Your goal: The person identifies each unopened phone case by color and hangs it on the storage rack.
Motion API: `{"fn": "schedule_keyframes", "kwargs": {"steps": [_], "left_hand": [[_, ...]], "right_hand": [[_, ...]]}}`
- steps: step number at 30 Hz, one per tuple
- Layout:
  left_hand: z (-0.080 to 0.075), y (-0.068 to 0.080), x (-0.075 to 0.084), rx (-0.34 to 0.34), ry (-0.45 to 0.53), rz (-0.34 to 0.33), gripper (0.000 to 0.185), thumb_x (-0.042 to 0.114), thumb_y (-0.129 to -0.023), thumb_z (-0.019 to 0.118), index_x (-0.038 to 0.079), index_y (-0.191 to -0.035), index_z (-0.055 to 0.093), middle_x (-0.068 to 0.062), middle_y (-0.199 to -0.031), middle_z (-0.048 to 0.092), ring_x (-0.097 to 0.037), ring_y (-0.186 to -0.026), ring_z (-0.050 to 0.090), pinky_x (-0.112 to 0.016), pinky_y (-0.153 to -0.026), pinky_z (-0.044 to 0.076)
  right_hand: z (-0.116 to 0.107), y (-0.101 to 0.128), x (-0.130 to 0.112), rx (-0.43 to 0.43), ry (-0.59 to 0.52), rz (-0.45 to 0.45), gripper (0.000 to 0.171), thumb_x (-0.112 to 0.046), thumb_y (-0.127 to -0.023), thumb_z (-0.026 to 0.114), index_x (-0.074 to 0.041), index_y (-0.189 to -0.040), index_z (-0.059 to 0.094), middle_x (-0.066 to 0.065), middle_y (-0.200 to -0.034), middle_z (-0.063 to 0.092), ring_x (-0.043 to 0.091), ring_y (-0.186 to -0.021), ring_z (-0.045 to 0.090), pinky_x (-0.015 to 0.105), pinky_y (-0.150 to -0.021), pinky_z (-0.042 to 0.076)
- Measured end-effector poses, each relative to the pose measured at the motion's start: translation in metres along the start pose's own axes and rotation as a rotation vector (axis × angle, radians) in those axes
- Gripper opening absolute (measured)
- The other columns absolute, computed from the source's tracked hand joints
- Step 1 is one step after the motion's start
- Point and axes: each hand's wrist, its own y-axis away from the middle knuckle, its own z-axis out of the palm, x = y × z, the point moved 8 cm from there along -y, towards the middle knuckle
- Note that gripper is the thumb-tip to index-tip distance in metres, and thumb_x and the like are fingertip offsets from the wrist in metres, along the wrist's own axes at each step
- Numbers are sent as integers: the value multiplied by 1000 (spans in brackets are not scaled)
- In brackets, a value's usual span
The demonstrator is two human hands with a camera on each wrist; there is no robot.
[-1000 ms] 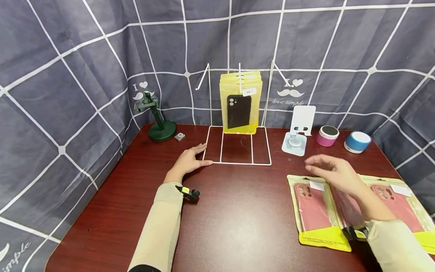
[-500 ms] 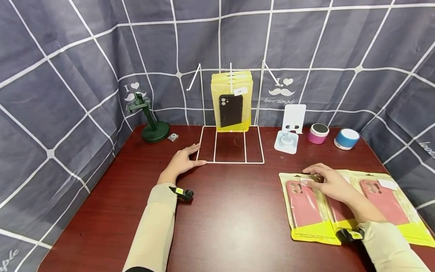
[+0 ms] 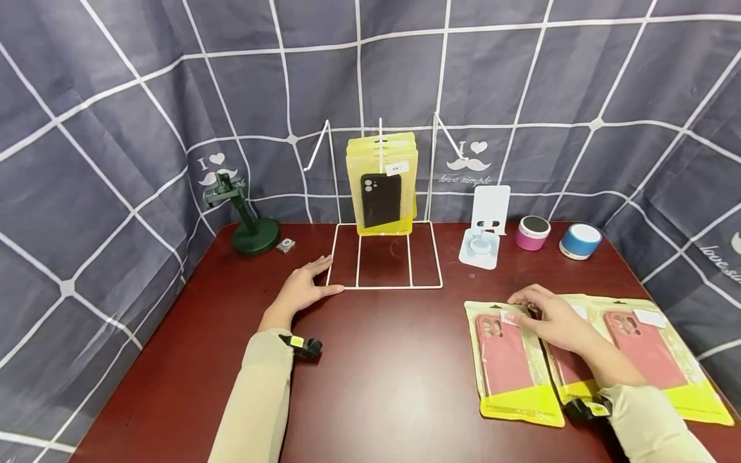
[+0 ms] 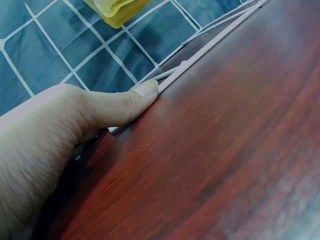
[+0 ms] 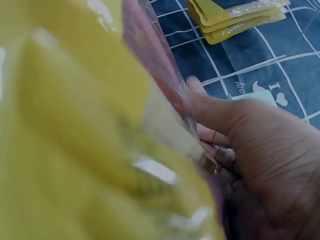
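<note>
Head view: a second ago the right hand [image 3: 550, 318] was raised and blurred above the packets; it has since come down, and now rests on the top edge of the pink phone case in its clear and yellow hanging packet [image 3: 509, 363], at the right near side of the dark red wooden table [image 3: 393, 373]. Its fingers are bent over the packet's top, close to the hang hole, which suggests a grip is being taken on this packet. Two more pink-case packets [image 3: 642, 350] lie just right of it, overlapping. The left hand [image 3: 301, 292] has not shifted: it lies flat with fingers relaxed, thumb against the near left corner of the white wire display rack [image 3: 384, 257]. On the rack's middle hook hangs a stack of yellow packets with a black phone case [image 3: 382, 186].

Left wrist view: the thumb [image 4: 135, 100] presses against the rack's white wire base [image 4: 200, 55]; the other fingers are hidden, so whether they are spread cannot be told.

Right wrist view: the packet [image 5: 125, 125] fills the frame, blurred, lifted near the camera; the thumb [image 5: 210, 110] lies against its clear film and curled fingertips [image 5: 215, 150] pinch its edge from beneath.
</note>
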Motion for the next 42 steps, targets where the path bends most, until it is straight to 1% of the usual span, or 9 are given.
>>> {"fn": "schedule_keyframes", "kwargs": {"steps": [5, 9, 12, 16, 21, 28, 32, 37, 42], "left_hand": [[4, 2, 3, 11, -19, 27, 91, 67, -81, 71, 21, -154, 44, -3, -160, 37, -33, -148, 30, -56, -116, 29], [4, 3, 6, 23, -38, 41, 89, 63, -84, 72, 17, -154, 44, -7, -159, 38, -36, -147, 31, -55, -117, 27], [3, 1, 8, 8, -48, 39, 88, 59, -86, 72, 15, -155, 41, -10, -160, 36, -37, -148, 29, -54, -118, 25], [2, 10, 9, 5, -36, 26, 86, 57, -89, 70, 14, -157, 39, -11, -161, 33, -36, -149, 26, -54, -120, 22], [-1, 7, 10, 17, -36, 20, 83, 55, -92, 67, 15, -157, 37, -10, -162, 32, -32, -151, 24, -50, -121, 20], [7, 11, 16, 21, -38, 24, 75, 50, -97, 62, 11, -156, 39, -7, -162, 32, -28, -151, 25, -48, -122, 19], [9, 12, 14, 27, -43, 37, 75, 52, -96, 63, 12, -155, 41, -7, -161, 34, -31, -149, 28, -51, -120, 23], [4, 14, 10, 59, -55, 38, 77, 53, -91, 69, 14, -153, 46, -9, -158, 40, -35, -146, 35, -55, -116, 30], [3, 10, 10, 62, -70, 34, 85, 63, -88, 67, 13, -154, 44, -10, -158, 40, -35, -146, 35, -54, -116, 31]], "right_hand": [[-4, 2, 0, 35, 30, -1, 28, -5, -84, 79, -14, -109, 69, -3, -101, 61, 14, -86, 54, 27, -75, 48], [-3, 1, -2, 55, 57, 3, 27, -6, -83, 80, -10, -106, 68, 0, -100, 59, 17, -88, 55, 31, -77, 48], [-3, -3, -2, 58, 70, -10, 23, -6, -83, 80, -13, -99, 66, -2, -97, 57, 17, -88, 53, 33, -76, 48], [-4, -6, -8, 63, 80, -54, 24, -2, -82, 80, -16, -91, 63, -3, -92, 55, 15, -85, 52, 33, -75, 47], [-5, -11, -8, 88, 81, -68, 21, -1, -84, 78, -14, -88, 62, -3, -88, 55, 13, -82, 50, 31, -72, 45], [0, 1, 3, 127, 62, 37, 16, -5, -94, 70, -15, -94, 57, -6, -78, 48, 13, -73, 42, 29, -64, 36], [0, 6, 6, 165, 7, 99, 12, -8, -96, 67, -16, -100, 58, -6, -77, 49, 12, -69, 43, 28, -61, 35], [1, 7, 5, 148, -40, 129, 18, -7, -93, 67, -16, -107, 62, -5, -83, 57, 11, -74, 47, 26, -66, 36], [0, 5, 7, 129, -103, 201, 20, -10, -93, 70, -19, -110, 64, -4, -86, 61, 12, -75, 50, 26, -66, 37]]}}
